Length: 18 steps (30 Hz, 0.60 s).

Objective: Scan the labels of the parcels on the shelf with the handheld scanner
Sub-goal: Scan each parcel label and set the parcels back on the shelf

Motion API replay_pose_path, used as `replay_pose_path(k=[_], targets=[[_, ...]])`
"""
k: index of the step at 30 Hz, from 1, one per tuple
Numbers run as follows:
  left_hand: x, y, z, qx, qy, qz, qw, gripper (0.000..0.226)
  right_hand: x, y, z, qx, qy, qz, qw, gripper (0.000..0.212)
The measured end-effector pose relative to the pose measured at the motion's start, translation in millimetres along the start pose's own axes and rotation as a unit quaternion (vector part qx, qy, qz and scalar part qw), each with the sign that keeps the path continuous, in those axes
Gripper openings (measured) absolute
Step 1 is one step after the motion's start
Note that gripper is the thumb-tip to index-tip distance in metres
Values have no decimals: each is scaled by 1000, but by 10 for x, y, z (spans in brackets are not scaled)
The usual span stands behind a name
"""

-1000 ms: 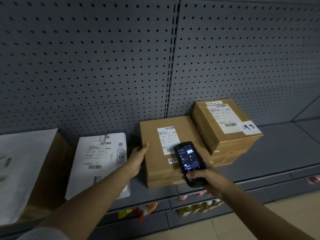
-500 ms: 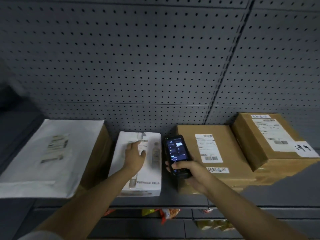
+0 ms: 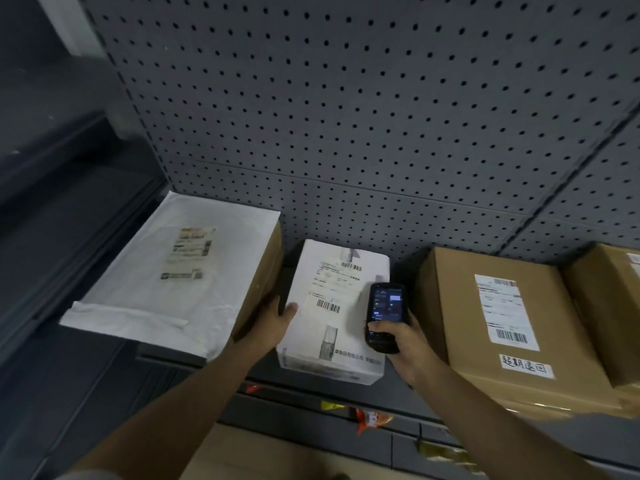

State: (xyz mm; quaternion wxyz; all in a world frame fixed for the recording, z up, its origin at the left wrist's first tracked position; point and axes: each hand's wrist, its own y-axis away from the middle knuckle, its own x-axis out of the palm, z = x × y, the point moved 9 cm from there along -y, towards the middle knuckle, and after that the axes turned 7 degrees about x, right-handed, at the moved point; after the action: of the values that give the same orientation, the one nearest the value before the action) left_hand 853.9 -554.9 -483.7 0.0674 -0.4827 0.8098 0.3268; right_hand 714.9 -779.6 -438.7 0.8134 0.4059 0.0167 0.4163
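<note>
A white parcel (image 3: pixel 332 327) with a barcode label lies on the grey shelf (image 3: pixel 304 384), in the middle of the view. My left hand (image 3: pixel 273 323) grips its left edge, thumb on top and fingers down the side. My right hand (image 3: pixel 398 341) holds the black handheld scanner (image 3: pixel 384 311), screen lit, over the parcel's right edge. To the right sits a brown parcel (image 3: pixel 460 320) with a white label (image 3: pixel 505 311). A second brown parcel (image 3: pixel 602 306) is cut off at the far right. On the left, a white mailer bag (image 3: pixel 145 299) with a label lies on a brown box (image 3: pixel 265 271).
A grey pegboard panel (image 3: pixel 346 116) backs the shelf. Dark shelving (image 3: pixel 52 202) runs along the left. On the lower shelf below lie an orange snack packet (image 3: pixel 374 419) and a yellow packet (image 3: pixel 332 406).
Both hands shifted left from the brown parcel to the white one. My left hand slid from the white parcel's top to its left edge. The scanner now hovers by its right side.
</note>
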Motion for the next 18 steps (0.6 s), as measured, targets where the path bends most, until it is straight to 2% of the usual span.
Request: replay_pose_path(k=[2, 4, 8, 11, 15, 18], targets=[[62, 21, 65, -12, 67, 13, 998, 88, -24, -35, -57, 5, -1, -4, 1000, 83], [135, 92, 21, -18, 168, 14, 986, 62, -57, -69, -104, 10, -10, -6, 1000, 85], [324, 112, 70, -47, 306, 49, 950, 27, -75, -75, -121, 6, -14, -4, 1000, 110], [364, 117, 98, -59, 341, 63, 936, 23, -91, -81, -137, 6, 1, 0, 1000, 109], [396, 149, 65, -54, 339, 83, 936, 21, -184, -109, -188, 8, -4, 8, 1000, 102], [363, 153, 76, -50, 339, 102, 934, 28, -206, -60, -168, -3, 16, 6, 1000, 97]])
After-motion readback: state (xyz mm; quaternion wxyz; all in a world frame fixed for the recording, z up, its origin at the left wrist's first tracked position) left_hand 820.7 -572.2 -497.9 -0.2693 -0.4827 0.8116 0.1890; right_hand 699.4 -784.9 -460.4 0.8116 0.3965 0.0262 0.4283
